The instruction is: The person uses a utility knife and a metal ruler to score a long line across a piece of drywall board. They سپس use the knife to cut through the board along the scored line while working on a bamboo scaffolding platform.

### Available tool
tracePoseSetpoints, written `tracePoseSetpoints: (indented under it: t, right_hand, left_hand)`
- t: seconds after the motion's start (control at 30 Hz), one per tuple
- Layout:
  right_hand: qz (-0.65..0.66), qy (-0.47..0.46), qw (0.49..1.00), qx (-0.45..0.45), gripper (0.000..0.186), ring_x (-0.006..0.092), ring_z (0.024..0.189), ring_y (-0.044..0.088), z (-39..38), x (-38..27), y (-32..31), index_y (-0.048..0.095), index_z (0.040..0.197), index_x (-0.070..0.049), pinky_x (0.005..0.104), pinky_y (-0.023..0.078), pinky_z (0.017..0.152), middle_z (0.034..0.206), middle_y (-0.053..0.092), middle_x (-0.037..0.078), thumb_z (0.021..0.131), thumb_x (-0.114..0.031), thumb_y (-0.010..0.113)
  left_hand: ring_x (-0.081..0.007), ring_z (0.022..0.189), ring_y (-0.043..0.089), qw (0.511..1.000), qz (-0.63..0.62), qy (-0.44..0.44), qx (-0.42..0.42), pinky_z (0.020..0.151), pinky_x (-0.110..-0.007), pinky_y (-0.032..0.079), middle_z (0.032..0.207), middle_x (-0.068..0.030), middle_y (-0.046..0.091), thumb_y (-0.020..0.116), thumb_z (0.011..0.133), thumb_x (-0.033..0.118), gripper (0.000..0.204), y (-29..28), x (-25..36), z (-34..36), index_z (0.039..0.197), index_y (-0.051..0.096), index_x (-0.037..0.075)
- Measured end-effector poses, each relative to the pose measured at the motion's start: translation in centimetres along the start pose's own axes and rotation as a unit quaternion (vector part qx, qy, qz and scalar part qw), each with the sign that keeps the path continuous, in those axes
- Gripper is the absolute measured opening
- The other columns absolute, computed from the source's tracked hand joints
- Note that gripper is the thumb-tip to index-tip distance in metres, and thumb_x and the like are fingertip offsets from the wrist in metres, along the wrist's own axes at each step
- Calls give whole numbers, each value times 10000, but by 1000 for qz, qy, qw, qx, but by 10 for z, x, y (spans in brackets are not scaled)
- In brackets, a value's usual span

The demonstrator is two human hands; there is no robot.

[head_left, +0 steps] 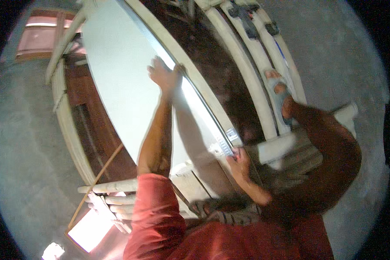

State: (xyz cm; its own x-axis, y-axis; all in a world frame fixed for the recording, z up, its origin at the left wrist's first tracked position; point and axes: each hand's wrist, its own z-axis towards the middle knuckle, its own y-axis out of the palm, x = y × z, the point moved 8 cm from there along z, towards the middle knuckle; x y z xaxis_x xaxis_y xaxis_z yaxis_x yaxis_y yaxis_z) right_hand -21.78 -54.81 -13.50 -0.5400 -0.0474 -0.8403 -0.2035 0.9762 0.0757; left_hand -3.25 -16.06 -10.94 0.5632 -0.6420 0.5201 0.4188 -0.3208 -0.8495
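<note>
A large white board (112,69) lies lengthwise on a frame of pale poles. My left hand (164,76) rests on it, fingers apart, close to a shiny narrow strip (149,39) that follows the board's right edge. Lower down the same edge, my right hand (239,165) has its fingers closed. What lies in them is too small and blurred to name. Just beyond those fingers are pale printed patches (224,145) on the edge. My left arm casts a shadow across the board.
Dark power tools (247,19) lie on pale poles (258,65) at the upper right, where my sandalled foot (278,89) stands. A thin stick (95,184) leans at the lower left. A pale block (286,145) sits beneath my bent leg. Grey floor (342,56) surrounds the frame.
</note>
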Motion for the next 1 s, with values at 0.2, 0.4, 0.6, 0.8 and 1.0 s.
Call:
tracePoseSetpoints:
  t: [0.2,0.4,0.6,0.8,1.0]
  right_hand:
    - [-142,48,987,55,363,151,812,576,-7,19,-14,543,1116,4,290,497,716,960,602,69,786,10,693]
    - [-139,37,989,46,381,155,824,574,-9,5,-13,548,1112,15,290,504,711,972,598,87,764,-3,704]
    - [-147,16,988,39,386,157,850,569,-9,1,-12,544,1114,10,285,497,735,963,601,92,759,13,697]
    - [-84,33,995,37,388,171,859,575,-9,9,-13,517,1120,15,293,503,747,988,596,113,768,22,681]
    - [-77,28,996,26,405,195,872,593,-10,11,-13,491,1145,26,310,514,739,1014,591,131,782,18,671]
  left_hand:
    - [-528,1379,147,999,15,17,-34,1131,-607,49,1487,-218,336,679,752,452,904,6,15,-8,1444,308,4]
    - [-499,1397,146,999,11,-7,-35,1145,-595,25,1488,-232,326,626,759,315,835,13,12,-10,1457,280,14]
    - [-489,1397,146,999,-4,-17,-38,1143,-598,41,1477,-235,344,626,757,305,835,11,13,-11,1458,276,16]
    - [-489,1385,179,1000,-7,11,-3,1142,-597,58,1476,-229,350,656,755,334,855,8,15,-11,1460,291,16]
    - [-490,1388,174,1000,6,-13,-21,1137,-594,71,1482,-222,349,659,752,330,844,10,12,-11,1455,313,17]
